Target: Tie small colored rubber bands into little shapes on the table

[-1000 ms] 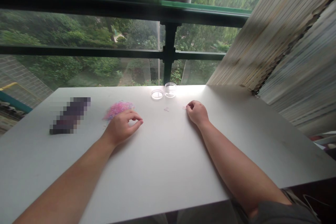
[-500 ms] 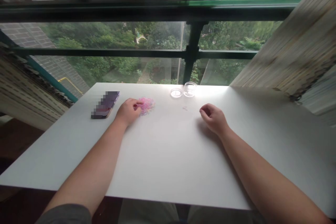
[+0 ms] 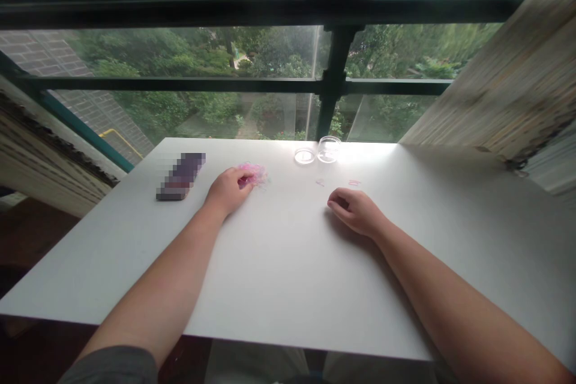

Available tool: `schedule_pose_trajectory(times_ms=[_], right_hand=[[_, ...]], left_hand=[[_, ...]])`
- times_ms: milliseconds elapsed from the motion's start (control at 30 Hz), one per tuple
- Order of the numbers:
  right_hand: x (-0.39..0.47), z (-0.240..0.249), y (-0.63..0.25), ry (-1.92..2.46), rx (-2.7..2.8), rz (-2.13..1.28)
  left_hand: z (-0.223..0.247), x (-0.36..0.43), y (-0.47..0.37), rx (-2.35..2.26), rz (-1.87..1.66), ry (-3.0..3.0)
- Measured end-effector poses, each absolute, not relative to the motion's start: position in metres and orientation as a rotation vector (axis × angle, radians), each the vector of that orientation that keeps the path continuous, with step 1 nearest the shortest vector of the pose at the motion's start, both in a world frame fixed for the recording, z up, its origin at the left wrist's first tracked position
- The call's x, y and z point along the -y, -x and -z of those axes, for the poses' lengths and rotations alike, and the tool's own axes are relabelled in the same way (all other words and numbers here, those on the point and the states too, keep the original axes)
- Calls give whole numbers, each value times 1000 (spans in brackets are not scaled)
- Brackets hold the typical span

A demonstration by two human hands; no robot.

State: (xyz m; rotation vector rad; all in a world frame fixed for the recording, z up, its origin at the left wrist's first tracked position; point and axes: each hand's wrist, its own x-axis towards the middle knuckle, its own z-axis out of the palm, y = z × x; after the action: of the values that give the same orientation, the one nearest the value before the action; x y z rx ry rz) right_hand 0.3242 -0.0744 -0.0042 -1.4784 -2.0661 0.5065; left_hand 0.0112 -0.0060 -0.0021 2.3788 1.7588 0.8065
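Note:
A loose heap of small pink and pale rubber bands [image 3: 258,174] lies on the white table. My left hand [image 3: 228,192] rests at its left edge, thumb and forefinger closed in among the bands. To the right, my right hand [image 3: 355,210] hovers low over the tabletop with fingers curled and fingertips together. Whatever its tips may hold is too small to see. Just beyond that hand are a few pinkish bands [image 3: 354,182]. A paler little group [image 3: 320,182] lies left of them.
Near the window edge stand a clear round container [image 3: 329,150] and, beside it, a shallow clear lid [image 3: 305,156]. A phone [image 3: 182,177] lies at the left of the table [image 3: 279,276]. Curtains [image 3: 481,72] hang at both sides.
My right hand has moved left and slightly toward me, and pinkish bands now show where it was. My left hand has shifted slightly right at the heap. The view has tilted down a little.

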Motion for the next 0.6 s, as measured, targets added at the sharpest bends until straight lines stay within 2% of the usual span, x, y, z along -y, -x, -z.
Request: schedule_pose_trajectory(times_ms=[400, 600], right_hand=[[74, 5, -325, 1475, 2062, -518], [74, 3, -324, 1474, 2060, -536]], left_hand=[[-2, 9, -16, -1659, -916, -2435], [-3, 10, -20, -1534, -781, -2511]])
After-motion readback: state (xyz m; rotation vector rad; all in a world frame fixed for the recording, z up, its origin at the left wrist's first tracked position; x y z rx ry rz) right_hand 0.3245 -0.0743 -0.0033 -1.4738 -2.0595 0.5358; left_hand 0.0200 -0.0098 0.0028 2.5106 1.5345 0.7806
